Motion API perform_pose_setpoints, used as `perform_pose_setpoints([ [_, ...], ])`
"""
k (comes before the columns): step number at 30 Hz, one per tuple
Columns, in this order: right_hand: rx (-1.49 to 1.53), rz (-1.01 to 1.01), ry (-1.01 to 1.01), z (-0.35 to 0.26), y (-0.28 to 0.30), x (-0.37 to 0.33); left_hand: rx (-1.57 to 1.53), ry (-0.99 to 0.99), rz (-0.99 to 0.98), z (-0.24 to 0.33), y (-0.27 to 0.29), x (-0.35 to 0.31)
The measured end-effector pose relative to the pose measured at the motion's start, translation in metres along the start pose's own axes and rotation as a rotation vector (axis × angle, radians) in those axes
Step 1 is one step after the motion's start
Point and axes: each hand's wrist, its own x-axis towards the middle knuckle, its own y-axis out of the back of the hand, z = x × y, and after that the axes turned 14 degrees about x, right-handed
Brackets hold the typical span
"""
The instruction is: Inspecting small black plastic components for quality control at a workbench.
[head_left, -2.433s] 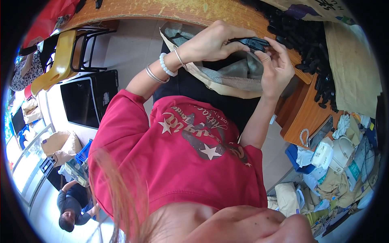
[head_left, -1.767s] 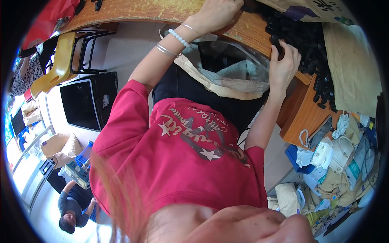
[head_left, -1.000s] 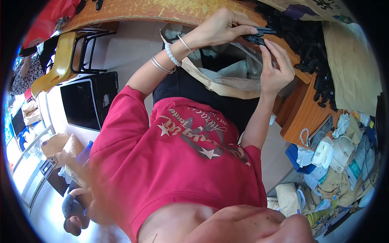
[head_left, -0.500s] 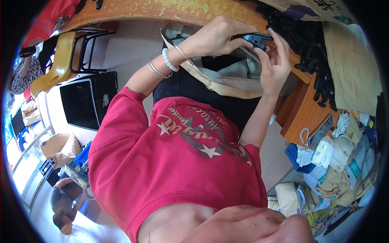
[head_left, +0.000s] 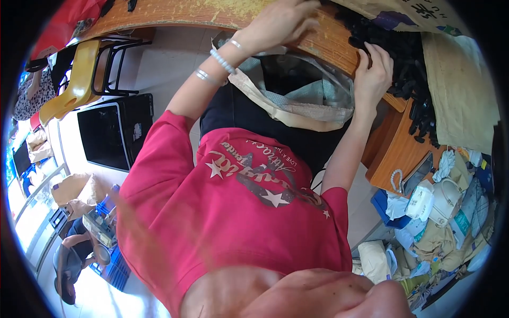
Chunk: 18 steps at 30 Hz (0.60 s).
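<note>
My left hand (head_left: 278,21), with bead and metal bracelets at the wrist, lies flat on the rim of the wooden table (head_left: 212,13), its fingers stretched toward a heap of small black pieces (head_left: 408,63). My right hand (head_left: 374,74) rests on the near edge of that heap, its fingertips sunk among the pieces. Below both hands, an open beige cloth bag (head_left: 297,108) with a clear plastic liner sits on my lap, just under the table's edge. My red shirt fills the middle of the view.
A yellow chair (head_left: 74,79) and a black flat screen (head_left: 106,135) stand on the floor to the left. A wooden box (head_left: 395,151) and a jumble of cloths and packets (head_left: 440,212) lie at right. Another person (head_left: 71,262) crouches at lower left.
Both hands held a small black piece together above the bag. They have since risen to the table, the left onto its rim and the right onto the black heap.
</note>
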Motion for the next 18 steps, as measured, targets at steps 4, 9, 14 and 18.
perform_pose_setpoints([
  [4, 0.044, -0.032, -0.086, -0.011, -0.01, 0.005, 0.32, 0.086, -0.105, -0.018, -0.014, 0.004],
  [9, 0.031, -0.189, -0.358, -0.017, 0.0, 0.006, 0.323, 0.142, -0.285, 0.004, 0.009, 0.013],
  [14, 0.324, -0.094, -0.511, -0.021, -0.001, 0.005, -0.466, 0.501, 0.07, 0.026, 0.006, -0.001],
  [18, 0.49, 0.008, -0.468, -0.021, -0.011, 0.0, -1.221, 1.04, -0.216, 0.019, 0.012, -0.002],
])
